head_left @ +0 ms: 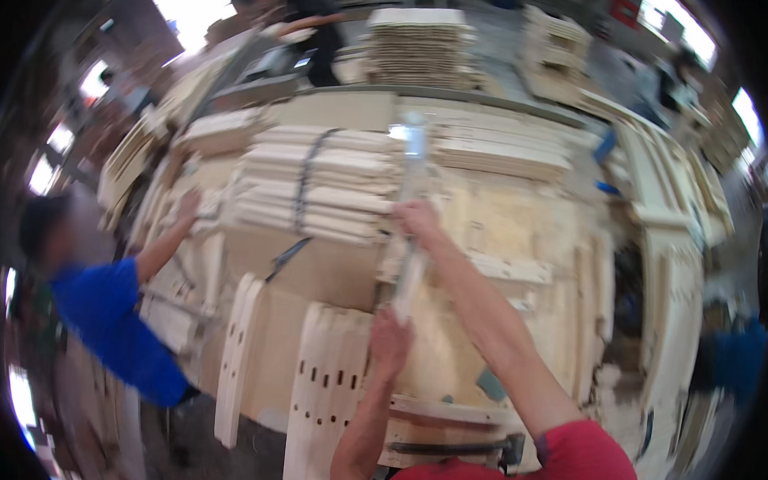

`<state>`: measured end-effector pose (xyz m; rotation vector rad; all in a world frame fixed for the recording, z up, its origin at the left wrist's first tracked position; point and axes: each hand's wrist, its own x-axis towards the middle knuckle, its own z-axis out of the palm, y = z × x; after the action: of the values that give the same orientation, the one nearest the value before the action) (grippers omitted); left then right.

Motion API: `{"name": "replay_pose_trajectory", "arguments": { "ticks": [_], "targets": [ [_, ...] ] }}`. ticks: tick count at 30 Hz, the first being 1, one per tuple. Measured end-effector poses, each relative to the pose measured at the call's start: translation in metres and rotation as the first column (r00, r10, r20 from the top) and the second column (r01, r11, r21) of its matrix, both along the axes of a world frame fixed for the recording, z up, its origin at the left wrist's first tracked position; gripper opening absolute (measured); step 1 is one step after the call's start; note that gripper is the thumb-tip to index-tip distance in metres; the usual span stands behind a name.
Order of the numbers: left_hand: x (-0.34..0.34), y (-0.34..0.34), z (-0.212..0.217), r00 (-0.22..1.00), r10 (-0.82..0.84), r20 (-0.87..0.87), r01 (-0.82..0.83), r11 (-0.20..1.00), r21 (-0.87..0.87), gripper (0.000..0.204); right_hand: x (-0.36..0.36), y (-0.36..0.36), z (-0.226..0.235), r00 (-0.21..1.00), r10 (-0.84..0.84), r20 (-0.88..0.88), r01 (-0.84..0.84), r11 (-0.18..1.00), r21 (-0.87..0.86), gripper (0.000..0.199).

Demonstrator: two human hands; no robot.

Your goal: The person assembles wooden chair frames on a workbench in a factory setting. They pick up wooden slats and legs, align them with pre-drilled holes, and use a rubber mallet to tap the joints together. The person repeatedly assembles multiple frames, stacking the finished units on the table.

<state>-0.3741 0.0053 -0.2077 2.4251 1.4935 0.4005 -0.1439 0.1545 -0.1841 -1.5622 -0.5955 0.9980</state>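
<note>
A long, narrow pale wooden strip [411,279] stands lengthwise in front of me, blurred by motion. My right hand [416,220] is closed around its middle part. Closer to my body, my left hand [391,342] grips the near end. Left of the strip lies a stack of pale wooden slats [344,184] with a dark strap [305,182] across it. Beside my left forearm are several wooden boards [324,390] with slots and round holes. Under my right arm, a drilled wooden piece [518,270] rests on the worktable [486,214].
A co-worker in a blue shirt [114,328] reaches over the table from the left. A tool like a hammer [461,449] lies at the near edge. More slats [501,147] sit at the far side, and a tall board stack [418,51] stands beyond.
</note>
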Motion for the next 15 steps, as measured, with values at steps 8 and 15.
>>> {"name": "replay_pose_trajectory", "arguments": {
  "ticks": [8,15],
  "targets": [
    [-0.019,-0.018,-0.004,0.996,-0.049,-0.073,0.047,0.999,-0.028,0.067,-0.054,-0.096,0.049,0.886,-0.077,0.457,-0.017,0.980,0.198,0.056],
    [-0.018,-0.033,0.038,0.998,-0.045,-0.049,0.035,0.981,-0.192,0.067,-0.078,-0.457,0.036,0.718,-0.415,0.559,0.504,0.864,-0.006,0.023]
  ]
}}
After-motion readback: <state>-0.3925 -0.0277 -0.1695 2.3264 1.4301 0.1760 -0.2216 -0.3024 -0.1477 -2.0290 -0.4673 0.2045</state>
